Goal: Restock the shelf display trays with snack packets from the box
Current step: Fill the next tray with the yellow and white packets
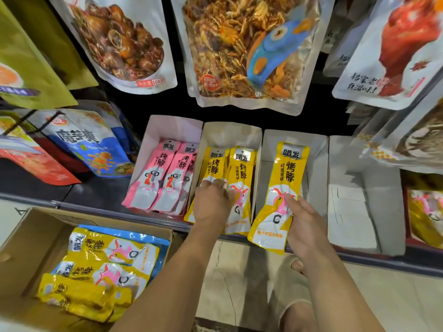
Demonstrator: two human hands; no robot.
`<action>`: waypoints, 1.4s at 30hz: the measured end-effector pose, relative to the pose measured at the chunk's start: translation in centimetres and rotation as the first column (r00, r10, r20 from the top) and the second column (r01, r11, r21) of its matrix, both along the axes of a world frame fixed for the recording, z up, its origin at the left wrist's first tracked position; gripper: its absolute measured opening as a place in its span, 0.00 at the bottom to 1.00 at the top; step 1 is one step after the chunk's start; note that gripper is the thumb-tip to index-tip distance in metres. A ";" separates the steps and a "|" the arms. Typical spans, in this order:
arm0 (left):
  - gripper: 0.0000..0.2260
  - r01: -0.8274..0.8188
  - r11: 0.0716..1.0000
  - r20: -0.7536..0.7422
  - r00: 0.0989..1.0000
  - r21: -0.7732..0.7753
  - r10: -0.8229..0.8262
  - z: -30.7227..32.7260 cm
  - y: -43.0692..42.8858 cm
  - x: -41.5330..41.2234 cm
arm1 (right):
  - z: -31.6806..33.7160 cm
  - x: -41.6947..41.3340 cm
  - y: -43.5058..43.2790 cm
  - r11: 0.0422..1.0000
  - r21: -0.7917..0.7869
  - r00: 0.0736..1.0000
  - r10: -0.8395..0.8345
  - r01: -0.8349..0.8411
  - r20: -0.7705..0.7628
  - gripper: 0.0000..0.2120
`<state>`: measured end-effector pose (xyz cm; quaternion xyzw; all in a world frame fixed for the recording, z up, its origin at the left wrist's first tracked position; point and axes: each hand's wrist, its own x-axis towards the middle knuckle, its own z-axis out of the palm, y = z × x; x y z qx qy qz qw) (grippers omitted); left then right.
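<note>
Three white display trays stand side by side on the shelf. The left tray [155, 133] holds pink packets [155, 173]. The middle tray [239, 133] holds yellow packets [242, 173], and my left hand [212, 202] presses flat on them with fingers spread. My right hand [304, 224] grips the lower end of one yellow packet [286, 178], which lies lengthwise in the right tray [314, 152] and sticks out over the shelf's front edge. A cardboard box [21, 248] at lower left holds several more yellow packets [103, 264].
Another white tray [359, 188] sits to the right, with no packets visible in it. Large snack pouches [239, 51] hang above the trays. Blue and red bags [91, 144] lie on the shelf at left. My sandalled foot [294, 283] stands on the tiled floor below.
</note>
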<state>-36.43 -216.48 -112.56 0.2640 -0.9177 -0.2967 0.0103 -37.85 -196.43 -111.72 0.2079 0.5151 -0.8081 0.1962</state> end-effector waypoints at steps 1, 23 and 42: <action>0.16 -0.045 0.998 -0.078 0.996 -0.037 0.041 0.3 -0.6 0.4 | 0.2 0.1 -0.4 1.000 -0.010 1.000 0.001 -0.001 -0.003 0.11; 0.06 -0.191 0.907 0.021 0.980 0.374 0.198 -1.1 -10.6 0.9 | -0.3 -3.5 -16.1 0.851 0.502 0.976 0.211 -0.154 -0.059 0.13; 0.15 -0.045 0.980 0.064 0.997 0.192 0.033 5.5 -11.0 5.5 | 4.4 -0.5 -16.4 0.057 0.989 0.721 0.691 -0.136 0.059 0.23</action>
